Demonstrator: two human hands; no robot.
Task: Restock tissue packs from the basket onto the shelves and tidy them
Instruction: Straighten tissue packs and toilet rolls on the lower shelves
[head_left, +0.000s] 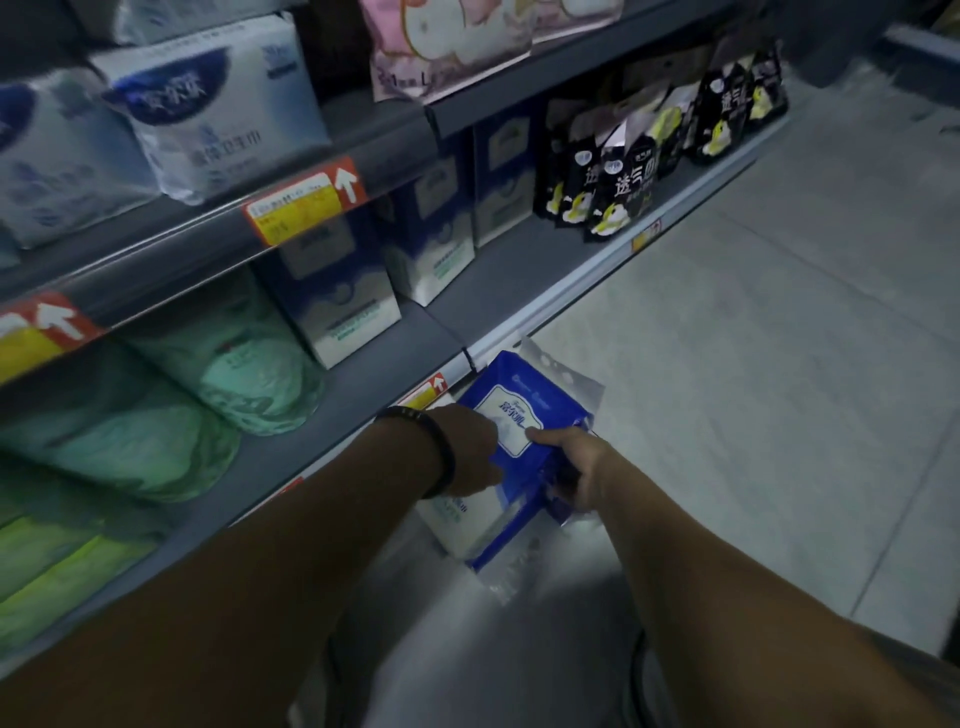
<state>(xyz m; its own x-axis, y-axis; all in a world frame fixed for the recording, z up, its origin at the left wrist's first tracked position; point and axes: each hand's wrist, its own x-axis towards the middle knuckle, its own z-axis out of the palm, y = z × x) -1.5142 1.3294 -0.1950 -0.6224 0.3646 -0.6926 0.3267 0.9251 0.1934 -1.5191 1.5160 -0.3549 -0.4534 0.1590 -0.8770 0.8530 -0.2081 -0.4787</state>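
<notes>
Both hands grip one blue tissue pack (524, 415): the right hand (574, 470) is closed over its right edge with the thumb pressed onto the white label, and the left hand (467, 449), a dark band at its wrist, clasps its left side. The pack hangs tilted just beyond the front edge of the lower shelf (467, 291), above the floor. On that shelf stand matching blue packs (337, 291), with green rolls (249, 358) to their left.
</notes>
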